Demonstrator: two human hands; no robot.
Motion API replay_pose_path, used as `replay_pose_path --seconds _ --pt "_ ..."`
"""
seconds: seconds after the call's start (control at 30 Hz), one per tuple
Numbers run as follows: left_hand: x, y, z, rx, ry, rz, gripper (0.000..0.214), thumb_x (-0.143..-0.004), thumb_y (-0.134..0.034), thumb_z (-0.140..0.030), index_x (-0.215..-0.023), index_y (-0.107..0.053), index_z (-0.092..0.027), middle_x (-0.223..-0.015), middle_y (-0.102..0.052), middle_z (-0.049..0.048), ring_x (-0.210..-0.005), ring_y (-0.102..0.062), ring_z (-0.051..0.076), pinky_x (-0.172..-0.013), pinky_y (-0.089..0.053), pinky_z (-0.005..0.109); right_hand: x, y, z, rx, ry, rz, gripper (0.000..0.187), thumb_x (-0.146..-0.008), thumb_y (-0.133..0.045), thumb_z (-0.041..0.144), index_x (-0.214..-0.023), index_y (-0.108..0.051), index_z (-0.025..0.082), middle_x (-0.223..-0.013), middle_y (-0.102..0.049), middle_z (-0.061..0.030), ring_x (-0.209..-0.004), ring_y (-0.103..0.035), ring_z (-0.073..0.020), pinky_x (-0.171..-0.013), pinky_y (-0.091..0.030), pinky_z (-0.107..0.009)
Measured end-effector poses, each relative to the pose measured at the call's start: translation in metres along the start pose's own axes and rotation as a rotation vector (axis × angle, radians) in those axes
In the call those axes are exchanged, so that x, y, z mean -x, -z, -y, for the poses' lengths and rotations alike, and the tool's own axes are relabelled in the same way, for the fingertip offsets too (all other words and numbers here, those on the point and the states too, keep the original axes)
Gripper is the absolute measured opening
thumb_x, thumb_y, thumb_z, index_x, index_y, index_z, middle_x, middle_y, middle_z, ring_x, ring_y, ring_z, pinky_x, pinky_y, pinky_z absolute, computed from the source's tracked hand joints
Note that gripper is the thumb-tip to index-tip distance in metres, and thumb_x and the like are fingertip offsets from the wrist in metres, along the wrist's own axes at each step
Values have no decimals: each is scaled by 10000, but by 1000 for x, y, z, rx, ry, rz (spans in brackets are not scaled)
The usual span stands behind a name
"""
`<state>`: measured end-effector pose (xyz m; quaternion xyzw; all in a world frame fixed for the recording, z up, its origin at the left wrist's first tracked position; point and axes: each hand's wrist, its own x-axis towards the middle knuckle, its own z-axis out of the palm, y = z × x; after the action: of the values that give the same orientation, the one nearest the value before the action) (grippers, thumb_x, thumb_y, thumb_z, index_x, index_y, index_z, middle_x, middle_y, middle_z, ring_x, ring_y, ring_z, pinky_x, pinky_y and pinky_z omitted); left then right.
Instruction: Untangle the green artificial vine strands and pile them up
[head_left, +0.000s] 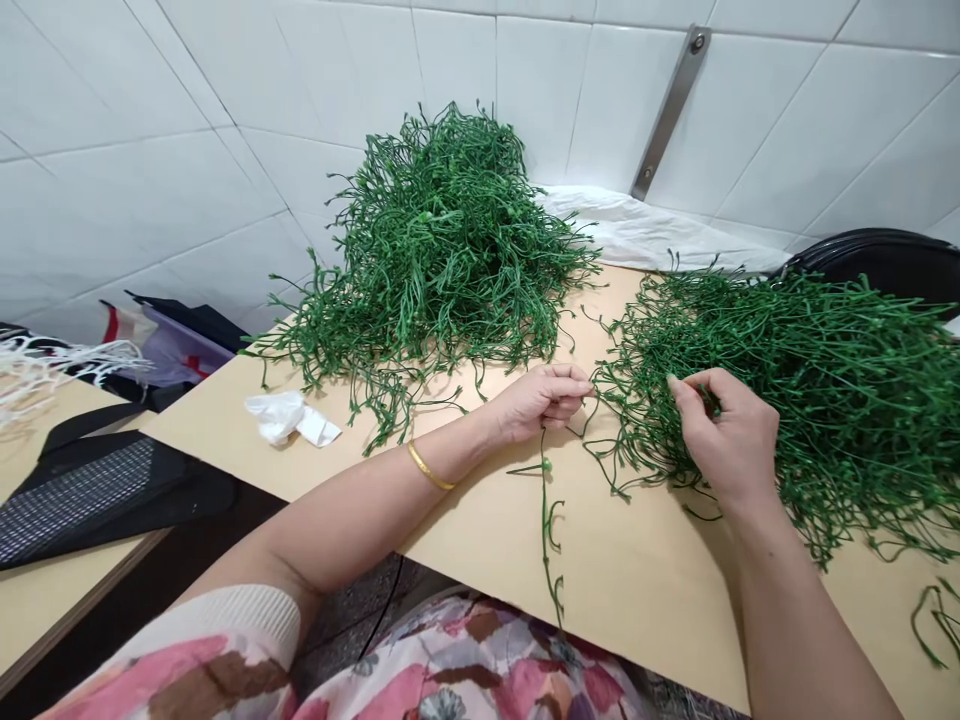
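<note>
My left hand (541,398) is closed in a pinch on a thin green plastic stem (547,520) that hangs down over the front edge of the tan board (480,520). A gold bangle sits on that wrist. My right hand (726,430) has its fingers curled into the near edge of a flat spread of green plastic stems (810,390) at the right. A tall heap of the same green stems (442,240) stands behind my left hand.
A crumpled white tissue (291,417) lies on the board's left part. White plastic sheet (645,230) lies against the tiled wall. A black bag (97,490) and white netting (45,365) rest on a lower table at left. A black chair back (885,262) shows at right.
</note>
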<state>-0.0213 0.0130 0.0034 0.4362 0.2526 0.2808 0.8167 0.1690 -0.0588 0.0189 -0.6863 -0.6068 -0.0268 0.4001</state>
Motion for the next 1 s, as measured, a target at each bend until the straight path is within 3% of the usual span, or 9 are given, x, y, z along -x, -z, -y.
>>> replay_pose_path --seconds 0.07,0.13,0.27,0.4,0.47,0.57,0.8,0.9,1.0 --pt "1 -2 0 -76 -42 -104 164 -679 -604 -156 -671 -440 -167 -444 -267 -88 -362 -184 18 -367 -95 165 0 -6 -3 270 36 -72 207 -794 -501 374 -792 -589 186 -824 -552 -68 -754 -463 -194 -646 -314 -324" --pt "3 -6 0 -127 -86 -192 149 -685 -584 -125 -713 -448 -177 -439 -296 -86 -362 -204 22 -368 -103 168 1 -11 -6 429 32 -109 281 -779 -509 405 -934 -600 190 -1019 -544 -112 -876 -461 -259 -697 -317 -378" --pt "4 -8 -1 -133 -75 -205 123 -680 -572 -98 -715 -474 -164 -438 -297 -85 -362 -208 18 -371 -101 172 3 -15 -8 482 28 -161 434 -759 -523 473 -1073 -567 176 -1149 -484 -154 -951 -450 -320 -760 -321 -465" --pt "2 -5 -2 0 23 -205 113 -677 -557 -90 -704 -471 -158 -436 -260 -94 -348 -174 12 -368 -84 165 3 -13 -6 401 103 -230 378 -807 -485 421 -1074 -573 169 -1142 -502 -154 -1078 -408 -344 -876 -292 -539" --pt "0 -3 -2 59 73 -195 114 -679 -542 -85 -692 -456 -159 -434 -256 -94 -345 -169 11 -363 -89 156 1 -12 -5 211 149 -219 331 -856 -413 352 -1096 -556 174 -1120 -510 -136 -1038 -466 -286 -864 -361 -488" --pt "-1 -1 -1 109 143 -158 131 -678 -541 -92 -673 -431 -164 -433 -264 -90 -338 -168 11 -351 -92 150 -1 -12 -8 -93 164 -219 343 -897 -295 257 -1168 -494 192 -1138 -481 -115 -815 -557 -169 -719 -467 -364" --pt "-2 -2 4 196 186 -106 189 -712 -531 -112 -635 -369 -171 -461 -270 -82 -344 -167 11 -360 -93 150 2 -12 -4 230 215 -278 181 -816 -478 212 -910 -632 208 -949 -644 -60 -977 -481 -263 -855 -334 -455" --pt "-2 -5 7 203 152 -156 181 -694 -555 -96 -649 -394 -164 -488 -324 -72 -353 -191 5 -367 -106 144 5 -13 2 237 246 -256 179 -807 -497 215 -926 -631 214 -949 -647 -57 -935 -497 -248 -832 -343 -435" --pt "-2 -7 8 163 104 -208 171 -661 -598 -79 -654 -443 -150 -487 -314 -78 -358 -212 1 -363 -125 143 4 -14 3 102 273 -140 202 -814 -476 210 -955 -621 201 -982 -596 -88 -904 -536 -213 -769 -415 -373"
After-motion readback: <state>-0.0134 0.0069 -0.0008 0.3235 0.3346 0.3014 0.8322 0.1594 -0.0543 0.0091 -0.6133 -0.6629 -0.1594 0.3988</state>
